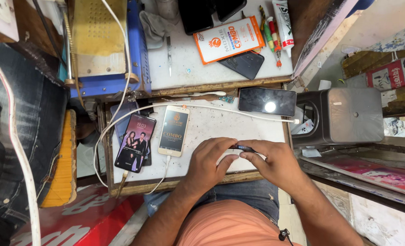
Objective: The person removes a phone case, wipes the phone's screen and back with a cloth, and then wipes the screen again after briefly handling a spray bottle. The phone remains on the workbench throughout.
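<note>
Nearest the camera, both hands meet over the front edge of the white work board [211, 123]. The left hand [207, 161] is curled, thumb and fingertips pinching one end of a small dark flat piece [242, 147]. The right hand [275, 161] is curled too, its fingertips closed on the other end, so the piece is held between both hands just above the board's front right part.

Left of the hands on the board lies a white-framed phone [174, 130], screen lit, with a white cable [134, 114] plugged into its near end. Left of it lies a dark phone [135, 142] showing a picture of two people, also on a cable. At the board's far right corner rests a black phone [267, 101], screen dark with a glare spot.

Right of the board stands a dark grey box-like container [348, 114]; in its open side pocket small white bits show, too small to tell apart.

Beyond the board, on the higher white shelf [184, 64], lie an orange and white flat packet [228, 39], a dark phone back cover [241, 64] just by it, screwdrivers [270, 34], a white glue tube [283, 20] and metal tweezers [169, 54]. Left of the shelf sits a blue machine with a brass-coloured plate [98, 32].
</note>
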